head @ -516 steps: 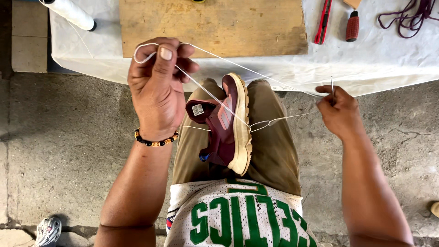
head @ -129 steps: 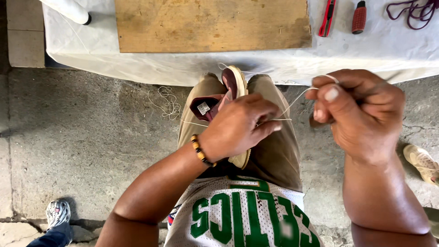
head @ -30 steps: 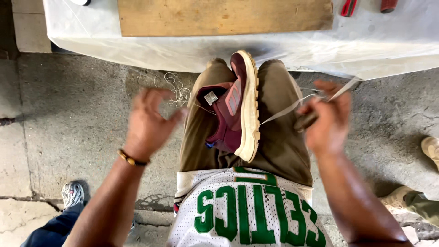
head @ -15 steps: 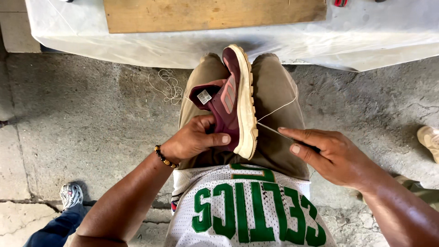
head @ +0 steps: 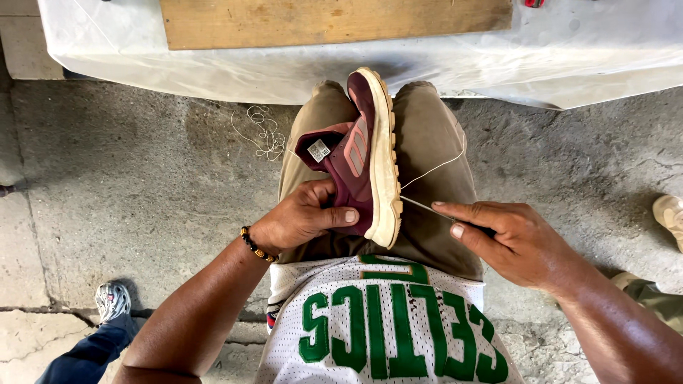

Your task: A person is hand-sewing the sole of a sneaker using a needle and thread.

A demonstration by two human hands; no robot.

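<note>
The maroon shoe (head: 359,167) stood on edge between the person's knees, its cream sole (head: 385,156) turned to the right and its open mouth to the left. The left hand (head: 306,217) was wrapped over the heel end, thumb pressed flat against the upper, steadying it. The right hand (head: 516,238) was pinched shut on a slim dark-handled awl (head: 437,210) whose metal tip met the sole's edge low down — a pale thread (head: 434,167) ran up from that same spot and looped over the right thigh. More thread lay tangled on the concrete floor (head: 128,192) by the left knee. Beyond the knees stood the bench (head: 597,50), draped in white sheeting under a wooden board (head: 334,21).

The step looked like stitching sole to upper, mid-stitch. The next push would likely call for firm, straight pressure on the awl, with the left hand bracing against it.
</note>
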